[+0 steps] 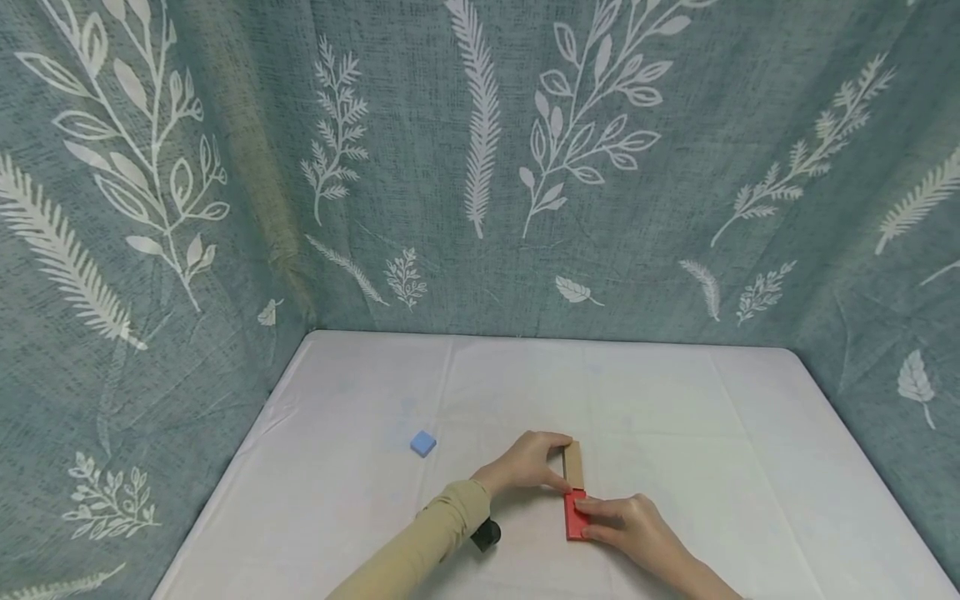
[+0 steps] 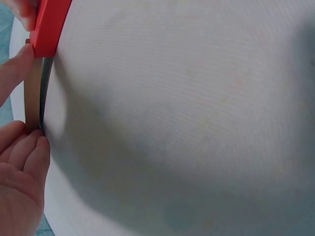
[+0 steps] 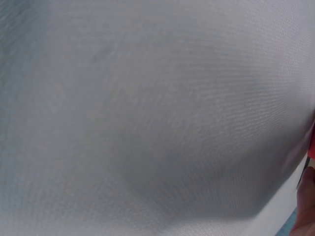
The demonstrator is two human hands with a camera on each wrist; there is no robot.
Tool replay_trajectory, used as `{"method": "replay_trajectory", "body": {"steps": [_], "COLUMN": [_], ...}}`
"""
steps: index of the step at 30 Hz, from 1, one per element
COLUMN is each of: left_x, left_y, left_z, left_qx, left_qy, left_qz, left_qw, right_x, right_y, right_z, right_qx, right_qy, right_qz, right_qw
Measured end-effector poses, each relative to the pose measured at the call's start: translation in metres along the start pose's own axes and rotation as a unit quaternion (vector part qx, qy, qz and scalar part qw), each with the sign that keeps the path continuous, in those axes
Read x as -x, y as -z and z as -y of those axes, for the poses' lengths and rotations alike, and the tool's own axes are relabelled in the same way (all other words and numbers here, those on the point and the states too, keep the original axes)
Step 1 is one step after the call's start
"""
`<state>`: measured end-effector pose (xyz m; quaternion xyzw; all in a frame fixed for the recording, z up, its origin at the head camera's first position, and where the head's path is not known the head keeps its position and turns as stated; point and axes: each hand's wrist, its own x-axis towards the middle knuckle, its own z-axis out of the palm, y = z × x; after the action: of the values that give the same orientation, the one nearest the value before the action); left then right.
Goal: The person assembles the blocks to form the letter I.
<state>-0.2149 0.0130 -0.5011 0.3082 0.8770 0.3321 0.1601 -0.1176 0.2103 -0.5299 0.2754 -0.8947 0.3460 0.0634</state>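
A narrow tan bar (image 1: 573, 465) with a dark edge joins a red block-shaped piece (image 1: 574, 523) at its near end, in the middle of the table. My left hand (image 1: 525, 462) spans the bar from the left, pinching it between the thumb near the red piece and the fingers at the far end. From the right, my right hand (image 1: 636, 527) grips the red piece with thumb and fingers. The left wrist view shows the bar (image 2: 33, 93) meeting the red piece (image 2: 50, 27). Only a sliver of the red piece (image 3: 312, 147) enters the right wrist view.
A small blue square block (image 1: 423, 444) lies on the white-covered table (image 1: 375, 375), left of the hands. Something black (image 1: 487, 534) shows beside the left sleeve (image 1: 450, 517). Patterned green curtain (image 1: 420, 167) hangs behind and along both sides of the table.
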Motion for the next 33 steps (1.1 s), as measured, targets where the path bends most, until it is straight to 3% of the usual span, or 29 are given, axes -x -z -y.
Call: {"method": "replay_trajectory", "body": {"steps": [14, 33], "left_x": [0.0031, 0.0041], "left_y": [-0.0008, -0.004], "left_z": [0.0038, 0.0065], "left_qx": [0.015, 0.002], "left_qy": [0.0, -0.013], "left_qz": [0.0, 0.001], "left_qw": [0.9999, 0.9999], "right_x": [-0.0009, -0.0002], "right_y": [0.0009, 0.0005], "right_z": [0.0016, 0.0013], "right_qx": [-0.003, -0.002], "right_qy": [-0.004, 0.0], "right_qz": [0.0, -0.001], "right_qw": [1.0, 1.0]}}
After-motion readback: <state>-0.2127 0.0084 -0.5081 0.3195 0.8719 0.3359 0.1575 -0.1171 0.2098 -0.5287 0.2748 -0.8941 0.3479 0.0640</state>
